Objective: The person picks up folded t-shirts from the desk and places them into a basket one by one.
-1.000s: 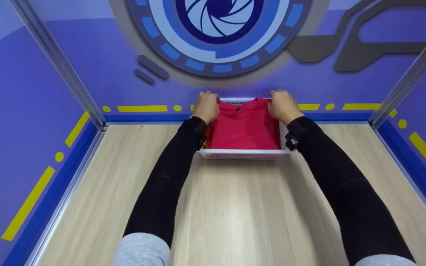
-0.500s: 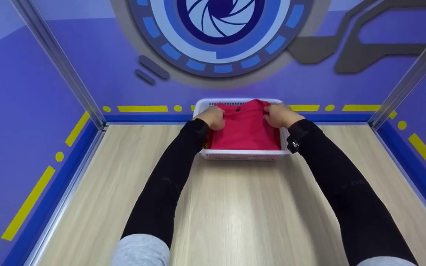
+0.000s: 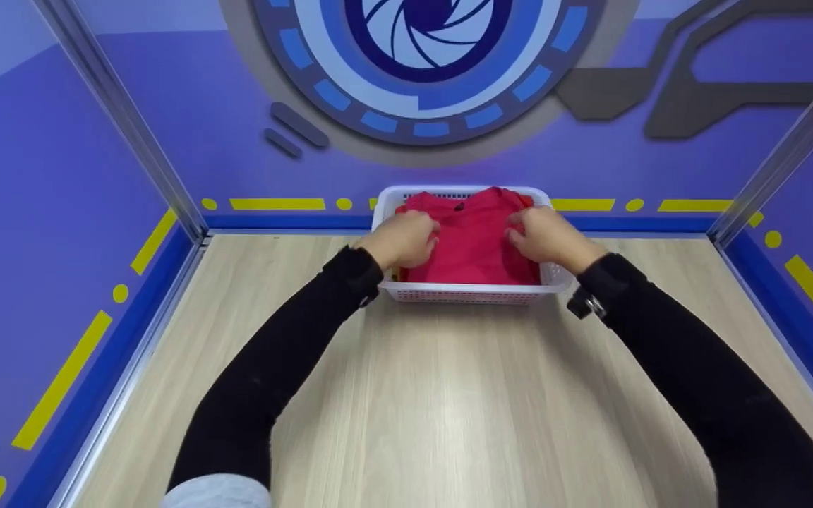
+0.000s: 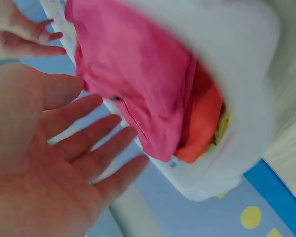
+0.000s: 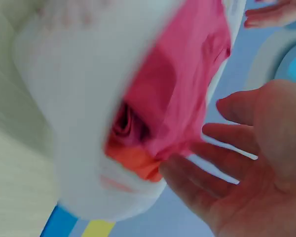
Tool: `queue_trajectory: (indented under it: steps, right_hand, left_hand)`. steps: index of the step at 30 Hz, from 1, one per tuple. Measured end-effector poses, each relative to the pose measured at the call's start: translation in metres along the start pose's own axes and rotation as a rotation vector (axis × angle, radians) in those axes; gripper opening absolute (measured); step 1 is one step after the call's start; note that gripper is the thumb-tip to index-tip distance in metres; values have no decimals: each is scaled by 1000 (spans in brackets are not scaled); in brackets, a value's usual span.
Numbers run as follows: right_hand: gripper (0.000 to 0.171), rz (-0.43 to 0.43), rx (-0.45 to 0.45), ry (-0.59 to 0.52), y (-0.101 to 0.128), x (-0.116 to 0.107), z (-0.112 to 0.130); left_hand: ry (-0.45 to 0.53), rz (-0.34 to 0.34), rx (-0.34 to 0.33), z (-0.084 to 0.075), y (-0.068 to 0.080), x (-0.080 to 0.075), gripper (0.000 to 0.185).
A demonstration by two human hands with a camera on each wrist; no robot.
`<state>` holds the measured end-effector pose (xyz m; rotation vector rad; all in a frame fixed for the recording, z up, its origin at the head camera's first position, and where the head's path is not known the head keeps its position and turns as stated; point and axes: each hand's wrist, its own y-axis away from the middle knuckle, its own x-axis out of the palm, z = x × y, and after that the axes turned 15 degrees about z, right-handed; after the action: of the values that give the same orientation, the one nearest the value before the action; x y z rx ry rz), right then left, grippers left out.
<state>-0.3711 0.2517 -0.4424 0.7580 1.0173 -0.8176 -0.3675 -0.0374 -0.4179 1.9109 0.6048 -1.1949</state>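
A white plastic basket (image 3: 473, 293) stands against the back wall and holds a folded red shirt (image 3: 473, 240). In the left wrist view an orange garment (image 4: 202, 118) lies under the red shirt (image 4: 138, 74). My left hand (image 3: 410, 238) hovers over the shirt's left side and my right hand (image 3: 544, 236) over its right side. Both wrist views show flat palms with straight, spread fingers (image 4: 96, 148) (image 5: 202, 168) holding nothing, close beside the shirt (image 5: 182, 94) and basket wall (image 5: 79, 74).
The basket sits on a light wooden floor (image 3: 449, 409) boxed in by purple walls with metal posts (image 3: 121, 120) at the back corners. A blue and yellow border (image 3: 272, 206) runs along the wall base.
Both hands have let go of the shirt's far edge and drawn back toward me over the shirt, fingers now straight. My elbows have spread outward.
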Motion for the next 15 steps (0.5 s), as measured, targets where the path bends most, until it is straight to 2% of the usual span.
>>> queue_trajectory:
  steps: [3,7,10,15]
  right_hand:
    - [23,6,-79,-26,19,11,13]
    - [41,51,-141,-38,35,25,26]
    - [52,100,-112,-61,41,33,29]
    - [61,154,-39,-85,43,45,29]
  left_hand:
    - [-6,12,78,-10,17,15,39]
    - [-21,16,162,-17,31,32,29]
    - [-14,7,174,-17,35,41,39]
    - [9,12,148,-17,34,57,54]
